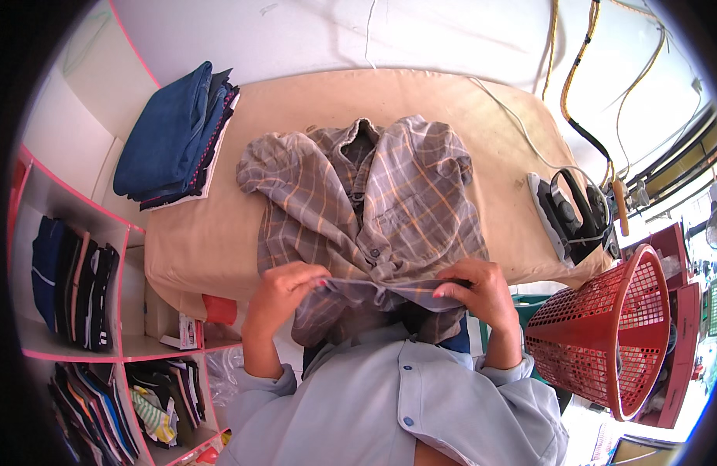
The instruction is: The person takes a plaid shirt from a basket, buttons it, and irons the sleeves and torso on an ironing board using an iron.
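Note:
A grey-brown plaid shirt with orange lines lies on the cloth-covered table, its collar towards the wall. Its sleeves are bunched on either side and a button shows low on the front. My left hand pinches a fold of the shirt at the table's near edge. On the other side my right hand grips the same fold, which is drawn out between both hands. Below the fold, the rest of the shirt hangs against my body.
Folded jeans top a stack of clothes at the left. An electric iron rests at the right, its white cord trailing over the cloth. A red plastic basket leans close to my right arm. Shelves with folded clothes stand at the left.

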{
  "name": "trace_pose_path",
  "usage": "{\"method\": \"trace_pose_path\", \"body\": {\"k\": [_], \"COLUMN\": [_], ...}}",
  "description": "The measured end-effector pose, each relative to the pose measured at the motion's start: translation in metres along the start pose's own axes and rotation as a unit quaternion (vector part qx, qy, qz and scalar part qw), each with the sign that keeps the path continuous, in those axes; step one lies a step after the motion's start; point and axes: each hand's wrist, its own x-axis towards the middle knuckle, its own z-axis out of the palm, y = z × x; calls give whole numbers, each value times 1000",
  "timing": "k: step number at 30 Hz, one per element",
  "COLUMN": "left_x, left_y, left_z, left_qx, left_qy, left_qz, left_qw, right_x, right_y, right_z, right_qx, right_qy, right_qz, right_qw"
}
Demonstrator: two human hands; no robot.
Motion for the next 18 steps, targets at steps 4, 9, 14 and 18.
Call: {"method": "trace_pose_path", "body": {"k": [4,9,14,18], "left_x": [5,11,21,25], "left_y": [8,22,53,49], "left_z": [-10,-6,32,58], "left_qx": [75,70,-3,-37], "left_qy": [181,243,115,93], "left_qz": [40,171,274,256], "left_qw": [980,952,955,961], "right_x": [0,-5,6,6], "right_y": [6,25,11,-2], "right_z": [2,20,49,60], "right_qx": [31,254,491,422], "right_qy": [-60,23,46,40], "right_qz": [12,150,134,75], "right_qw": [998,955,860,903]}}
